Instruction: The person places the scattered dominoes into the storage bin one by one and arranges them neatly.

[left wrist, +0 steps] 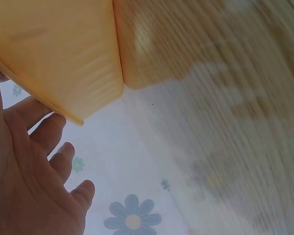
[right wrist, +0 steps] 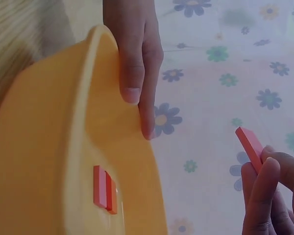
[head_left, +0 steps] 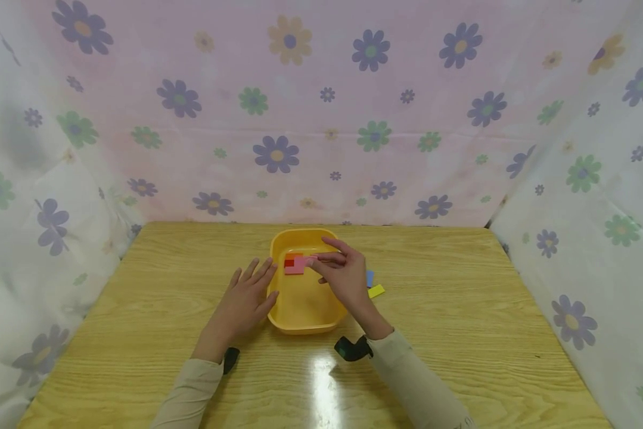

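A yellow plastic bin (head_left: 305, 328) stands on the table in the head view. My right hand (head_left: 345, 274) is over its right side, pinching a pink rectangular block (right wrist: 250, 146) between thumb and fingertips, above the bin floor. Inside lie a red block (head_left: 289, 263), an orange block (head_left: 294, 256) and another pink block (head_left: 294, 270), side by side near the left wall. With fingers spread and fairly straight, my left hand (head_left: 246, 301) touches the bin's left rim. The left wrist view shows those fingers at the bin's outer edge (left wrist: 71, 117).
Just right of the bin, a blue block (head_left: 370, 278) and a yellow block (head_left: 376, 291) lie on the wooden table (head_left: 439, 322). Flower-patterned cloth (head_left: 321, 119) hangs along the table's back and both sides. Dark straps (head_left: 352, 349) show by the wrists.
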{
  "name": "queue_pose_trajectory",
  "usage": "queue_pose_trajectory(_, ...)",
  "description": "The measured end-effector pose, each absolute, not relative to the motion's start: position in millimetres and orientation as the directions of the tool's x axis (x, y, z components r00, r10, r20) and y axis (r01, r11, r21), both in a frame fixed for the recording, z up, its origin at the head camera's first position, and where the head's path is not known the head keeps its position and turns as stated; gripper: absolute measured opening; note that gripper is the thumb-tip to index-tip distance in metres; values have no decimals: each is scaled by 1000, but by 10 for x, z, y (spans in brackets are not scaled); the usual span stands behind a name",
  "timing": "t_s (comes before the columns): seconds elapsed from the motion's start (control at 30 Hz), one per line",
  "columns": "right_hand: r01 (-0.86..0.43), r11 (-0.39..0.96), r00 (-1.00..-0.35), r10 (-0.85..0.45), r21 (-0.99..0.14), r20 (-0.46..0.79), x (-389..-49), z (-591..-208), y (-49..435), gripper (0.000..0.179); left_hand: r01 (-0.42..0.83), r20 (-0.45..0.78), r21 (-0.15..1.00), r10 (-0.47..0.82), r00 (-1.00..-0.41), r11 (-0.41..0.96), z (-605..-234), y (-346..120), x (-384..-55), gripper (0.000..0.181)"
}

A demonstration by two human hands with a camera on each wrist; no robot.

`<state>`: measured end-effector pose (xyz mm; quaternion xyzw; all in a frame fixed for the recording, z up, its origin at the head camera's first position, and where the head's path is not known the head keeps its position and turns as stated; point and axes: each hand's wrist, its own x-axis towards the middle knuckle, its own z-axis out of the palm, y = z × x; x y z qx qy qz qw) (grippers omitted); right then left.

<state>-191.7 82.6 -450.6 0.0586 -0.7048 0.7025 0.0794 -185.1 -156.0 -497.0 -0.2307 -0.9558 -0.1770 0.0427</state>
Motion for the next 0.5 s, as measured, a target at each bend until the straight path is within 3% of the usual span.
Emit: queue_pose_trajectory(0.5,-146,82,-989,0,-986,147,-2303,-4583,619,47,454,154,323,427,-891,830,-4997,-1580,-1876,62)
